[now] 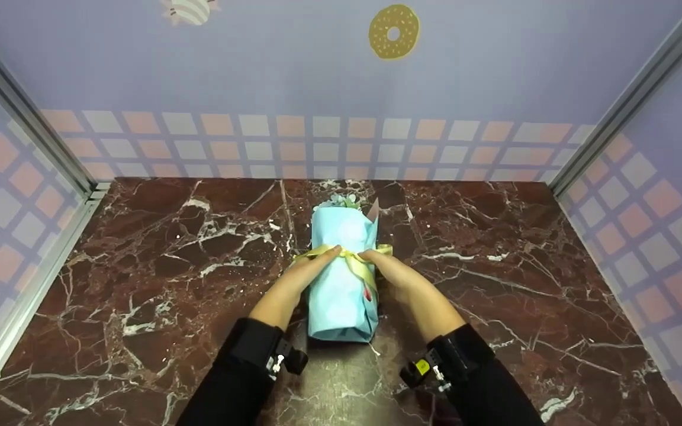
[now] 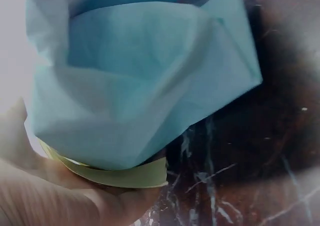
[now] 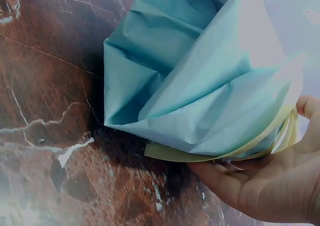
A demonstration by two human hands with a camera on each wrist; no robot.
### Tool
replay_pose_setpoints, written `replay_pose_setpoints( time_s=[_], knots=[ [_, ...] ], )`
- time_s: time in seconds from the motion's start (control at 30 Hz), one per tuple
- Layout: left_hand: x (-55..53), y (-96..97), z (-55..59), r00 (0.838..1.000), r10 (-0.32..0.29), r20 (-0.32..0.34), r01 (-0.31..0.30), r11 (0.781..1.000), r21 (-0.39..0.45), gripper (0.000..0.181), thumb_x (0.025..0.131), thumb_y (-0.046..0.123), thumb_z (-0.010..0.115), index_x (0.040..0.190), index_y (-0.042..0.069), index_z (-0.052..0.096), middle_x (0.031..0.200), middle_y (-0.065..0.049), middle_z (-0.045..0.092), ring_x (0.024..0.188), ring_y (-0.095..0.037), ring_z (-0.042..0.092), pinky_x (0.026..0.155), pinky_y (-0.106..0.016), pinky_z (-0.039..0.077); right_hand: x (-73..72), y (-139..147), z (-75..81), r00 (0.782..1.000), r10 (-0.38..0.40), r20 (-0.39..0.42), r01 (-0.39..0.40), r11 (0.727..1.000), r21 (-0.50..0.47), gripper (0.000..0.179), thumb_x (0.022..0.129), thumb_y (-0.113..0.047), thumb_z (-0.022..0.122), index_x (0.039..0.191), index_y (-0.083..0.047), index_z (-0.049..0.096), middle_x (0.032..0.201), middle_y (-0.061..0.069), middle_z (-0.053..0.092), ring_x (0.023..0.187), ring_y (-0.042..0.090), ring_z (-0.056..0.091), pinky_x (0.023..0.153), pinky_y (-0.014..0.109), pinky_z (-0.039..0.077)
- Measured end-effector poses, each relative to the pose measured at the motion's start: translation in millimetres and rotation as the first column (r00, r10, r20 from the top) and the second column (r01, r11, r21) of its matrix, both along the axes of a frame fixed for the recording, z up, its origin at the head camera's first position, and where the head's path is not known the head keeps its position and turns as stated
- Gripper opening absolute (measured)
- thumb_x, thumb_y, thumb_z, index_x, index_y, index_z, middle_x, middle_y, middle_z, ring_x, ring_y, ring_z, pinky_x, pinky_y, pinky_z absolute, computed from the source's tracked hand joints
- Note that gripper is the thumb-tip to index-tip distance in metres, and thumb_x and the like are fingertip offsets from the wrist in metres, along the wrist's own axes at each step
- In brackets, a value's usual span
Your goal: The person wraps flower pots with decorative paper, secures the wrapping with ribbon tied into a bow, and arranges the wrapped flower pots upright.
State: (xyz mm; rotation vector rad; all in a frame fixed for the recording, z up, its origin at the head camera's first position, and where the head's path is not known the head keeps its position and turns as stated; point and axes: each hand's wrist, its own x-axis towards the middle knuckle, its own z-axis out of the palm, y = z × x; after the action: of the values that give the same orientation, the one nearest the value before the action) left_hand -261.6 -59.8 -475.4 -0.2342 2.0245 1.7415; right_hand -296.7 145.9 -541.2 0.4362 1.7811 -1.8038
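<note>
A bouquet (image 1: 335, 302) wrapped in light blue paper lies on the table, its small pale flowers (image 1: 347, 202) showing at the far end. A yellow ribbon (image 1: 362, 270) goes round its middle. From the left side my left hand (image 1: 295, 285) grips the bouquet at the ribbon, thumb on top. My right hand (image 1: 405, 279) holds it from the opposite side, its thumb also by the ribbon. Both wrist views show the folded blue paper (image 2: 125, 101) close up. In the right wrist view, fingers (image 3: 225, 186) reach beneath the ribbon band (image 3: 200, 157).
The tabletop (image 1: 157, 278) is dark red-brown marble with white veins. A lilac back wall (image 1: 293, 71) with pink and white squares closes off the far edge. Side panels (image 1: 660, 195) stand left and right, with metal strips (image 1: 607, 100) at the corners.
</note>
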Motion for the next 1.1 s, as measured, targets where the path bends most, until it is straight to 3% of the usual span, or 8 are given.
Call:
replay_pose_setpoints(
  time_s=[0.13, 0.27, 0.43, 0.57, 0.67, 0.87, 0.97, 1.1],
  knots=[
    [-1.5, -0.2, 3.4, 1.000, -0.017, -0.002, 0.017, 0.999, 0.047, 0.066, 0.087, 0.046, 0.068, 0.135, 0.003, 0.053, 0.130, -0.017, 0.054, 0.114, -0.031, 0.054, 0.101, -0.044, 0.042, 9.6, -3.2, 16.4, 0.998, -0.027, -0.048, 0.024, 0.998, -0.055, 0.039, 0.089, -0.031, 0.058, 0.113, 0.000, 0.057, 0.111, 0.017, 0.060, 0.095, 0.027, 0.062, 0.083, 0.041, 0.053],
    [-2.9, 1.2, 5.3, 1.000, -0.013, -0.020, 0.015, 0.995, 0.096, 0.051, 0.087, 0.037, 0.072, 0.122, 0.003, 0.061, 0.118, -0.014, 0.061, 0.106, -0.028, 0.059, 0.096, -0.042, 0.046, 24.0, -6.7, 43.2, 0.982, -0.061, -0.180, 0.040, 0.992, -0.117, 0.026, 0.089, -0.021, 0.058, 0.104, 0.001, 0.058, 0.103, 0.011, 0.059, 0.088, 0.020, 0.061, 0.081, 0.034, 0.053],
    [-8.8, 2.6, 8.1, 0.989, 0.003, -0.148, 0.016, 0.992, 0.126, 0.054, 0.086, 0.030, 0.075, 0.129, 0.003, 0.057, 0.125, -0.014, 0.058, 0.112, -0.028, 0.057, 0.099, -0.041, 0.045, 30.6, -7.6, 65.3, 0.953, -0.106, -0.283, 0.052, 0.980, -0.193, 0.027, 0.092, -0.010, 0.056, 0.112, 0.007, 0.055, 0.094, 0.007, 0.063, 0.083, 0.016, 0.063, 0.078, 0.032, 0.054],
    [-14.4, 4.5, 12.8, 0.965, -0.005, -0.262, 0.047, 0.987, 0.154, 0.060, 0.085, 0.023, 0.076, 0.134, 0.000, 0.052, 0.128, -0.016, 0.056, 0.116, -0.031, 0.054, 0.101, -0.043, 0.043, 26.2, -2.3, 70.8, 0.926, -0.123, -0.356, 0.031, 0.967, -0.255, 0.040, 0.093, -0.005, 0.057, 0.127, 0.012, 0.046, 0.104, 0.010, 0.061, 0.089, 0.019, 0.063, 0.080, 0.033, 0.055],
    [-16.7, 6.7, 18.8, 0.946, -0.009, -0.324, 0.063, 0.986, 0.156, 0.061, 0.084, 0.019, 0.077, 0.135, -0.001, 0.050, 0.125, -0.017, 0.058, 0.115, -0.031, 0.055, 0.099, -0.043, 0.045, 22.8, 2.8, 74.1, 0.897, -0.108, -0.429, 0.009, 0.974, -0.226, 0.043, 0.093, -0.003, 0.057, 0.130, 0.013, 0.043, 0.108, 0.013, 0.058, 0.090, 0.019, 0.062, 0.078, 0.030, 0.054],
    [-19.5, 12.3, 33.5, 0.902, -0.019, -0.431, 0.033, 0.999, 0.026, 0.072, 0.077, 0.018, 0.084, 0.138, 0.003, 0.049, 0.128, -0.015, 0.058, 0.118, -0.030, 0.053, 0.101, -0.042, 0.043, 19.8, 10.7, 83.9, 0.833, -0.092, -0.545, -0.006, 0.985, -0.174, 0.040, 0.091, 0.002, 0.058, 0.127, 0.012, 0.045, 0.111, 0.013, 0.056, 0.096, 0.018, 0.059, 0.090, 0.030, 0.049],
    [-22.0, 15.9, 36.0, 0.878, -0.027, -0.477, 0.029, 1.000, -0.003, 0.079, 0.075, 0.015, 0.086, 0.142, 0.005, 0.046, 0.130, -0.014, 0.057, 0.122, -0.030, 0.051, 0.103, -0.042, 0.041, 17.8, 14.3, 85.5, 0.817, -0.099, -0.568, -0.002, 0.985, -0.174, 0.036, 0.091, 0.004, 0.059, 0.125, 0.009, 0.048, 0.110, 0.010, 0.058, 0.097, 0.018, 0.058, 0.092, 0.029, 0.046],
    [-25.2, 18.8, 30.1, 0.855, -0.033, -0.518, 0.028, 0.999, -0.017, 0.082, 0.073, 0.011, 0.086, 0.143, 0.005, 0.044, 0.132, -0.013, 0.056, 0.124, -0.029, 0.050, 0.106, -0.041, 0.038, 15.9, 18.1, 78.8, 0.804, -0.113, -0.583, -0.009, 0.979, -0.202, 0.038, 0.089, 0.006, 0.059, 0.126, 0.007, 0.047, 0.110, 0.009, 0.058, 0.099, 0.018, 0.058, 0.092, 0.030, 0.046]
  ],
)
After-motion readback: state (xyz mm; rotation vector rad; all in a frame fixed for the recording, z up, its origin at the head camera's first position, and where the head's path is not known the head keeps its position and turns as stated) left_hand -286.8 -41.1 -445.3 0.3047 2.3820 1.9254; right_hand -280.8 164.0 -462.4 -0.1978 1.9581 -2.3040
